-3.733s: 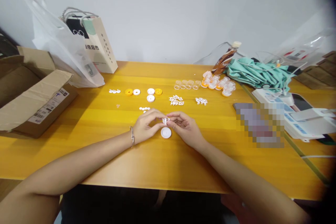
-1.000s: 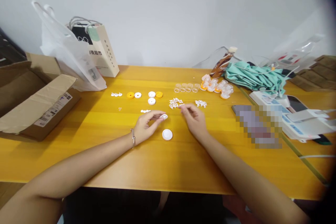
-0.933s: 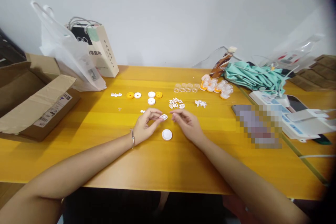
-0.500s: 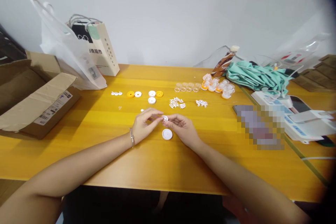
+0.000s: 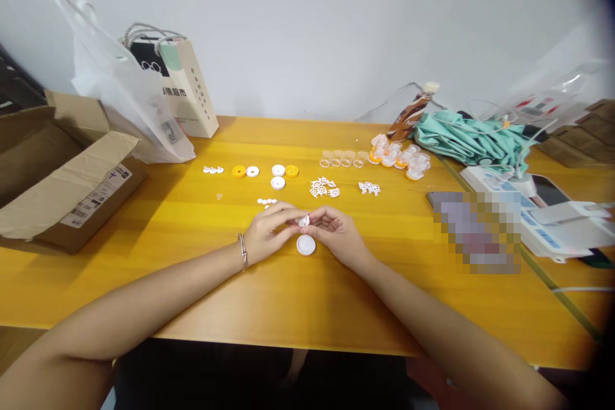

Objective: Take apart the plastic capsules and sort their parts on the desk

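Both of my hands pinch one small white plastic part (image 5: 303, 221) between thumbs and fingertips, at the middle of the table. My left hand (image 5: 269, 229), with a bracelet at the wrist, grips it from the left. From the right, my right hand (image 5: 339, 234) closes on its other side. The fingers cover much of the part, so its exact kind is unclear. Just below the fingertips a round white disc with a raised rim (image 5: 306, 245) lies flat on the table. Several tiny white round pieces (image 5: 267, 201) lie just beyond my left hand.
Farther back lie white and yellow discs (image 5: 278, 171), white openwork pieces (image 5: 319, 188), clear cups (image 5: 343, 159) and orange-based clear assemblies (image 5: 398, 157). A cardboard box (image 5: 91, 186) and bags (image 5: 182, 90) stand left. To the right are a bottle (image 5: 410, 112), green cloth (image 5: 473, 138) and a white device (image 5: 523, 218).
My hands have drawn slightly down and to the right with the white part, which has turned a little. More of the tiny round pieces now show beyond my left hand.
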### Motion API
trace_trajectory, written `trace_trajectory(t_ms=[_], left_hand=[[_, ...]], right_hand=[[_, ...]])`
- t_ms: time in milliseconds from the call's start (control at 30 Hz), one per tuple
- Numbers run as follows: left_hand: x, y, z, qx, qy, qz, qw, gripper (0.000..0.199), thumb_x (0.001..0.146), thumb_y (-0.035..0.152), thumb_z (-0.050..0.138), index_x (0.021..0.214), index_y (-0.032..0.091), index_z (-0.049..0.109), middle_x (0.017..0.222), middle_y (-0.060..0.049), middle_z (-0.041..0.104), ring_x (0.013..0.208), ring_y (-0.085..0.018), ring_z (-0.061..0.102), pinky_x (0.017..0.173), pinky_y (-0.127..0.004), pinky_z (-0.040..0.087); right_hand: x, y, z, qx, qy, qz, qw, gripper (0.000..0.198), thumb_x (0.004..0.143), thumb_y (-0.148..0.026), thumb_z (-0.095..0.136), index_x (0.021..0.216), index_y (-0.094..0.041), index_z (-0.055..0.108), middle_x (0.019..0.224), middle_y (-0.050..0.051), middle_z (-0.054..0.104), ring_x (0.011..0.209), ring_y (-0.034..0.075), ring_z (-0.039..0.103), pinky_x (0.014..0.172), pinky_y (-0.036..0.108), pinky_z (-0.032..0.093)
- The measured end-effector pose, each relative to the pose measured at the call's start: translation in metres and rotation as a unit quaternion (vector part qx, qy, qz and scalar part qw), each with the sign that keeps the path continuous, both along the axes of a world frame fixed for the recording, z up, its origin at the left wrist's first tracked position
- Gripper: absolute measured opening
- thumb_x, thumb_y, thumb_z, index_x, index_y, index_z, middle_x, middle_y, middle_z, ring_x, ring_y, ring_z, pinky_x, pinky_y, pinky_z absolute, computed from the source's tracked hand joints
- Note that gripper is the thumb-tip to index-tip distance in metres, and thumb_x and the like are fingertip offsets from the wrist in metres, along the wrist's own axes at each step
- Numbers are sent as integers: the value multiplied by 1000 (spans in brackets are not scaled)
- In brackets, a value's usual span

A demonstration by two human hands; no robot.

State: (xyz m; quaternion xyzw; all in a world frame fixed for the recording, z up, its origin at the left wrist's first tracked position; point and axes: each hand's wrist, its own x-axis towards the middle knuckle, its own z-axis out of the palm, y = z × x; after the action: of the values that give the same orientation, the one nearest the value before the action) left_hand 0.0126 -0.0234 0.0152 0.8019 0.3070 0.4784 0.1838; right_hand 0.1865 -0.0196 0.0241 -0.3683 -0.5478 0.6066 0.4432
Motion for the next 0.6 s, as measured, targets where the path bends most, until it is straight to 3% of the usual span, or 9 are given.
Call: trace_trajectory(t_ms=[200,600], left_hand=[[1,-1,-2,47,25,17,998,19,83,15,55,101,17,60,90,-6,60,81,-13,58,73,-27,50],[4,-4,-6,104,89,45,990,15,84,16,53,98,16,58,83,-5,61,74,-11,59,69,-22,51]], right_hand=[[3,1,2,15,-32,-7,999,15,66,-33,69,74,-21,67,76,0,70,70,12,63,74,28,51],[-1,-5,-4,54,-111,-65,990,10,65,-24,63,72,-19,68,68,1,70,60,14,64,63,28,53]])
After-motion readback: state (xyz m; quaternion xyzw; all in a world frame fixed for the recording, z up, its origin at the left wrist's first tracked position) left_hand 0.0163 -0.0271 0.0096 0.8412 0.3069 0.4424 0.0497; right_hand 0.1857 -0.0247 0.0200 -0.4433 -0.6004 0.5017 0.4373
